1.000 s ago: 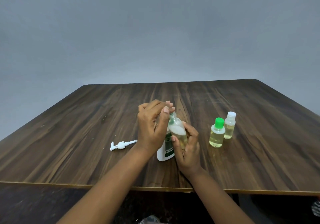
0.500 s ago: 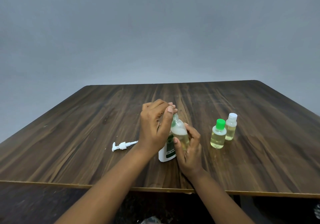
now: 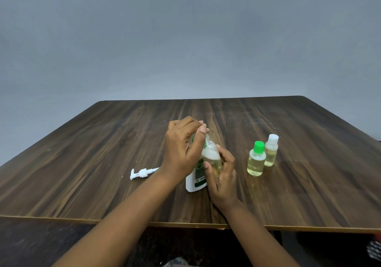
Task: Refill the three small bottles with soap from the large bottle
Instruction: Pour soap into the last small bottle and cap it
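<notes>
While my right hand (image 3: 221,176) wraps around the body of a small clear bottle (image 3: 211,157) holding yellowish soap, my left hand (image 3: 183,149) closes its fingertips (image 3: 203,130) over the bottle's top; whether a cap sits under them I cannot tell. Just behind my hands stands the large white bottle (image 3: 194,181), partly hidden. Left of it a white pump head (image 3: 141,173) lies on the wooden table (image 3: 103,143). To my right stand a green-capped small bottle (image 3: 256,159) and, just beside it, a white-capped small bottle (image 3: 271,151), both upright.
</notes>
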Demonstrator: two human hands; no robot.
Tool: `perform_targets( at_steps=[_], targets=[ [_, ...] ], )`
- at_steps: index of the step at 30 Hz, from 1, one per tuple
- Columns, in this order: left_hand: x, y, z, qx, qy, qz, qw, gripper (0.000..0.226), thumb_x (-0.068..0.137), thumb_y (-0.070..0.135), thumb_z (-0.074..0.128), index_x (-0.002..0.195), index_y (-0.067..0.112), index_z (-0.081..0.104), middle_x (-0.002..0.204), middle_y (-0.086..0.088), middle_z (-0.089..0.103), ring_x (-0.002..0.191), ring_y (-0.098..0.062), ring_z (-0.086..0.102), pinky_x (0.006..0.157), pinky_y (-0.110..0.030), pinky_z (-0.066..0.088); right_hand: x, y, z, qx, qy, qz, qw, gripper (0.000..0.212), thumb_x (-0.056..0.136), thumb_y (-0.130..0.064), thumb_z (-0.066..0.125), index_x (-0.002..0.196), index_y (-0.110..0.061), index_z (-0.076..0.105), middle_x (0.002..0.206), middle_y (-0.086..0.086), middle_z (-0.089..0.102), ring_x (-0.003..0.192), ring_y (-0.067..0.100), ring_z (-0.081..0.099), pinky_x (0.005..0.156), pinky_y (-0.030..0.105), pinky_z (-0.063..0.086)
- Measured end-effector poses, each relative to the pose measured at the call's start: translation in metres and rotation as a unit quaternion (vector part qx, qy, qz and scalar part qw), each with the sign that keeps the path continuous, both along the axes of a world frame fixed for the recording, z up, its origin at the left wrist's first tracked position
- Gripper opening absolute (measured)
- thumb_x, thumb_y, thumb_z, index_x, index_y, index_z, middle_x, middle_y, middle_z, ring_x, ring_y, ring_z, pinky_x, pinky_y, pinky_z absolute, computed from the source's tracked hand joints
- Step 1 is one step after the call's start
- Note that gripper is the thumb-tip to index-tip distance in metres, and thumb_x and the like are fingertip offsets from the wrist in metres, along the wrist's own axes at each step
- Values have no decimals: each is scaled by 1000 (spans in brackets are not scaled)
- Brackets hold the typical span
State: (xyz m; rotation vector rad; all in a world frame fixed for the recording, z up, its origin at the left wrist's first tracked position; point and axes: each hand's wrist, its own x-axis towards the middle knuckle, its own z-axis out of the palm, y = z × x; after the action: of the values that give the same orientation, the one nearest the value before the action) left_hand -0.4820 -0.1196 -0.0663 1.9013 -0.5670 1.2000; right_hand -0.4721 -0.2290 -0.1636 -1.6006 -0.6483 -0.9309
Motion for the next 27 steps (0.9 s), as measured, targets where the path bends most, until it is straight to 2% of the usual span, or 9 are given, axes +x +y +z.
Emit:
perform_targets(
  at_steps=[3,8,12,17,19,21,23,25,27],
  targets=[
    [0,1,-3,1,-5,7,1000,42,93,28,38,74,7,70,77,-1,69,84,-10,66,76,-43,44,-1,-1,2,1,0,-3,1000,44,97,-44,43,128,-13,34,117,7,58,97,15,64,79,17,52],
    [5,1,-16,-26,2,10,1000,38,90,25,40,75,7,70,78,2,69,88,-8,66,77,-41,44,-4,-1,1,-14,15,2,1000,45,97,-44,41,128,-13,35,113,-9,57,91,7,63,72,16,52],
    [2,0,-20,-24,-5,8,1000,37,89,25,39,79,7,71,83,1,70,93,-6,65,80,-33,41,-5,-3,-2,-12,19,12,1000,45,97,-45,42,129,-14,34,110,-3,60,92,5,64,74,12,50],
    [-1,1,-7,8,0,-1,1000,39,91,25,38,79,8,71,83,1,71,94,-10,66,82,-35,42,-2,-1,0,-3,13,17,1000,46,97,-46,42,129,-14,33,114,14,62,94,13,64,78,11,49],
    [-1,2,-4,22,-3,0,1000,40,91,26,38,79,8,71,83,1,71,93,-10,66,82,-34,41,-1,0,2,0,8,19,1000,45,97,-45,42,128,-13,34,115,15,61,96,13,63,80,11,49],
    [0,5,-5,22,-5,-4,1000,39,91,27,40,78,7,71,82,1,71,92,-9,67,81,-35,43,-2,1,4,0,11,18,1000,45,97,-45,42,128,-13,34,116,11,60,97,12,63,79,11,49],
    [3,6,-8,20,-2,1,1000,39,90,28,41,76,6,70,80,1,70,90,-8,66,80,-35,43,-2,1,5,-5,16,12,1000,44,98,-44,42,129,-14,33,119,-4,58,96,9,63,78,14,51],
    [4,6,-12,17,7,7,1000,39,89,28,42,75,5,70,78,1,70,89,-6,65,80,-34,42,-4,0,4,-10,25,16,999,44,98,-43,41,130,-13,34,117,-18,54,98,2,62,76,13,50],
    [4,5,-16,14,2,9,1000,38,89,29,42,76,6,70,79,1,70,89,-6,65,80,-31,41,-8,-1,3,-8,29,23,999,44,98,-42,42,130,-12,34,114,-22,55,98,-7,60,77,9,48]
  ],
)
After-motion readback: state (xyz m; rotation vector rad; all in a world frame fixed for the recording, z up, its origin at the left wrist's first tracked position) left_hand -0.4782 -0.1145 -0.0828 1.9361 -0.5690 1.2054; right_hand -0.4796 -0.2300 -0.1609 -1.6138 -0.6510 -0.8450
